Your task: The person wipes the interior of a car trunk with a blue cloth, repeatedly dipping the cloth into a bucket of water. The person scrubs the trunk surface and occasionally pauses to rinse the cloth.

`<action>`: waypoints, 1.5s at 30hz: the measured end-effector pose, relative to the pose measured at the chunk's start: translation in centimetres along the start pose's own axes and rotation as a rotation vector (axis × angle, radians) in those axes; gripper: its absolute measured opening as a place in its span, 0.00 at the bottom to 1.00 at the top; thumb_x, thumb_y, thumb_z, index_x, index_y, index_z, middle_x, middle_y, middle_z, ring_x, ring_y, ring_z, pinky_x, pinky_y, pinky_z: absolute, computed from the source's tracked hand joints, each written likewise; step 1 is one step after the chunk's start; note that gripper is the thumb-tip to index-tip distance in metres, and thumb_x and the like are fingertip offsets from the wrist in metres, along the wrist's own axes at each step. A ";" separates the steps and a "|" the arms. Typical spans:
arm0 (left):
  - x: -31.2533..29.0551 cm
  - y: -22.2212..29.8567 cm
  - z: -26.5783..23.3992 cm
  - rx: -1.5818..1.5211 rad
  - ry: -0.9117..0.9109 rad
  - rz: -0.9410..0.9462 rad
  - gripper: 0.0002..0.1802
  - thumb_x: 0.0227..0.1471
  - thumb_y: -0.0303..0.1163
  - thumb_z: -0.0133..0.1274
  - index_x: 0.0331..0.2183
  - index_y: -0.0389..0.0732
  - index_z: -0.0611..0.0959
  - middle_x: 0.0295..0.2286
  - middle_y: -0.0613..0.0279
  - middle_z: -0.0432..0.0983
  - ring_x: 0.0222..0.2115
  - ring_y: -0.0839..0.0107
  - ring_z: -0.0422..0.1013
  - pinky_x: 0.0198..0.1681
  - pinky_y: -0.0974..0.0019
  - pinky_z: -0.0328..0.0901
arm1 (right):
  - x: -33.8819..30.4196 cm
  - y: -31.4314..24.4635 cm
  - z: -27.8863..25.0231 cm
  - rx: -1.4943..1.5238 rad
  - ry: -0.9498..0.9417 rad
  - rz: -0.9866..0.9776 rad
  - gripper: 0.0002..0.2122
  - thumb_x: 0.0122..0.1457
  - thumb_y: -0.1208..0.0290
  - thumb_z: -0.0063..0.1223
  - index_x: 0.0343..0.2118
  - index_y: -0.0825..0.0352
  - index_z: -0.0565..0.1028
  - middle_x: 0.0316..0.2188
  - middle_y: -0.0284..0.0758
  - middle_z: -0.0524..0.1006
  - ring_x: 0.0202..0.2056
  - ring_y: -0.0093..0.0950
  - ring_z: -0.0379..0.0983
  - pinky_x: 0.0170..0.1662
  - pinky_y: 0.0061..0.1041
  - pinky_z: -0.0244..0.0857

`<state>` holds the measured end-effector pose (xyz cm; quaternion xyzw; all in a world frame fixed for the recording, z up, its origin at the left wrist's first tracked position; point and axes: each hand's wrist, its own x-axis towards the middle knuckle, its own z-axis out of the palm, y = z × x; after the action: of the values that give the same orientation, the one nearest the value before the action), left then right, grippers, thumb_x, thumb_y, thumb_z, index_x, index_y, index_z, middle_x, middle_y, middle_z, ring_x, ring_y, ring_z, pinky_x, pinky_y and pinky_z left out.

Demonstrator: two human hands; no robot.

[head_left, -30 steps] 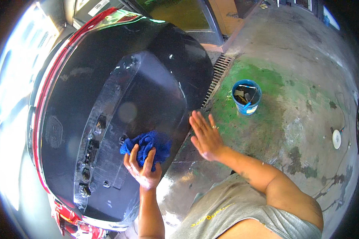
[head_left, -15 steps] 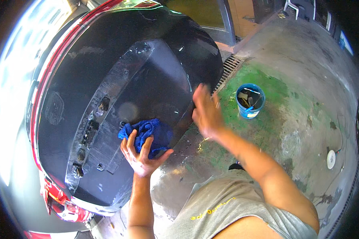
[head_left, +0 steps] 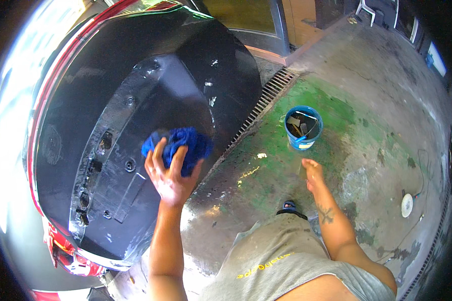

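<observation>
My left hand (head_left: 172,176) grips a crumpled blue cloth (head_left: 186,145) against the dark tailgate of a car (head_left: 160,110), its fingers spread over the folds. Left of the cloth, a recessed strip (head_left: 98,145) with holes and dark fittings crosses the tailgate. Away from the car, over the floor, is my right hand (head_left: 314,174), its fingers curled together. A thin, faint edge shows beside the fingertips, too unclear to name. Just above that hand stands a blue bucket (head_left: 300,144) holding dark water, small flat pieces and a blue-handled tool.
A metal drain grate (head_left: 266,103) runs along the floor beside the car. The floor (head_left: 331,105) is stained concrete with worn green paint. A round white disc (head_left: 407,205) with a cord lies at the right. A white chair (head_left: 367,11) stands at the far end.
My right hand has swung away from the tailgate's edge, down and right over the floor. My left hand and the blue cloth have shifted slightly up the panel. The view has moved a little.
</observation>
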<state>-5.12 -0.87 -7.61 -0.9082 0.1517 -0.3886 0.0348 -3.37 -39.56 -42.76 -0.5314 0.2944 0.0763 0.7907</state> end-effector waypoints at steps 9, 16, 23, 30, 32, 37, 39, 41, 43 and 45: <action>6.4 -1.3 1.6 -0.079 0.101 0.091 0.26 0.35 0.29 0.76 0.43 0.46 0.89 0.57 0.46 0.77 0.56 0.41 0.74 0.61 0.41 0.70 | -2.4 -4.7 -0.8 0.227 -0.218 0.017 0.19 0.64 0.73 0.68 0.56 0.64 0.77 0.45 0.33 0.84 0.41 0.28 0.82 0.45 0.34 0.77; 6.6 -1.3 1.3 -0.075 0.077 0.105 0.28 0.39 0.32 0.77 0.46 0.48 0.88 0.57 0.46 0.77 0.57 0.40 0.73 0.62 0.43 0.69 | -3.0 -10.6 8.2 0.448 -0.397 -0.239 0.19 0.63 0.78 0.68 0.56 0.62 0.78 0.47 0.32 0.85 0.44 0.26 0.82 0.49 0.29 0.75; 2.3 -5.4 -4.6 -0.074 0.057 0.094 0.28 0.42 0.31 0.76 0.48 0.46 0.88 0.58 0.45 0.76 0.59 0.41 0.74 0.62 0.44 0.70 | -10.4 -15.2 12.7 0.254 -0.505 -0.484 0.13 0.60 0.83 0.67 0.48 0.64 0.83 0.41 0.32 0.86 0.43 0.25 0.83 0.49 0.31 0.74; -1.0 -5.3 -8.0 -0.036 0.164 0.055 0.27 0.45 0.34 0.74 0.50 0.50 0.87 0.58 0.49 0.75 0.57 0.42 0.73 0.60 0.45 0.71 | -13.2 -15.6 20.0 -0.340 -0.062 -1.640 0.26 0.51 0.91 0.59 0.56 0.70 0.76 0.51 0.44 0.84 0.54 0.43 0.80 0.57 0.42 0.73; -1.3 -5.1 -8.4 -0.034 0.168 0.039 0.27 0.46 0.35 0.74 0.50 0.50 0.87 0.57 0.49 0.75 0.56 0.42 0.74 0.61 0.45 0.70 | -14.3 -15.0 21.2 -0.446 -0.062 -1.737 0.31 0.50 0.92 0.56 0.61 0.69 0.73 0.58 0.46 0.80 0.59 0.51 0.77 0.61 0.46 0.70; -1.2 -5.0 -8.1 -0.060 0.201 0.080 0.26 0.48 0.38 0.73 0.51 0.50 0.86 0.57 0.47 0.75 0.56 0.42 0.74 0.60 0.45 0.70 | -16.1 -12.6 21.8 -0.883 0.112 -1.735 0.38 0.56 0.83 0.55 0.74 0.65 0.64 0.73 0.46 0.68 0.75 0.49 0.59 0.75 0.56 0.49; -1.7 -5.6 -8.3 -0.052 0.205 0.086 0.27 0.47 0.38 0.73 0.51 0.51 0.86 0.57 0.48 0.75 0.56 0.42 0.74 0.59 0.45 0.70 | -18.7 -9.9 23.9 -0.870 0.109 -1.707 0.39 0.56 0.83 0.55 0.74 0.66 0.63 0.74 0.47 0.65 0.75 0.51 0.57 0.76 0.57 0.47; -1.8 -5.5 -7.9 -0.077 0.217 0.094 0.27 0.47 0.38 0.73 0.51 0.51 0.86 0.57 0.48 0.75 0.56 0.42 0.73 0.59 0.45 0.70 | -21.9 -6.0 25.4 -0.894 0.090 -1.730 0.39 0.55 0.81 0.55 0.74 0.71 0.62 0.76 0.52 0.60 0.77 0.54 0.53 0.77 0.57 0.44; -2.0 -6.3 -8.0 -0.079 0.224 0.084 0.27 0.47 0.38 0.73 0.51 0.52 0.86 0.57 0.48 0.75 0.56 0.42 0.73 0.59 0.45 0.70 | -29.0 0.4 28.0 -0.968 -0.074 -1.680 0.43 0.50 0.80 0.56 0.74 0.76 0.59 0.76 0.58 0.56 0.77 0.57 0.48 0.76 0.63 0.41; -1.9 -5.6 -7.5 -0.116 0.202 0.090 0.28 0.46 0.38 0.73 0.51 0.52 0.86 0.58 0.48 0.75 0.57 0.42 0.72 0.60 0.44 0.69 | -33.2 6.0 28.8 -0.922 -0.359 -1.652 0.45 0.50 0.74 0.60 0.75 0.73 0.57 0.76 0.55 0.56 0.78 0.54 0.49 0.76 0.64 0.40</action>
<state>-10.37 5.41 -2.74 -0.8571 0.2175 -0.4668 -0.0160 -21.90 -5.13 -21.85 -0.8097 -0.3572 -0.3164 0.3416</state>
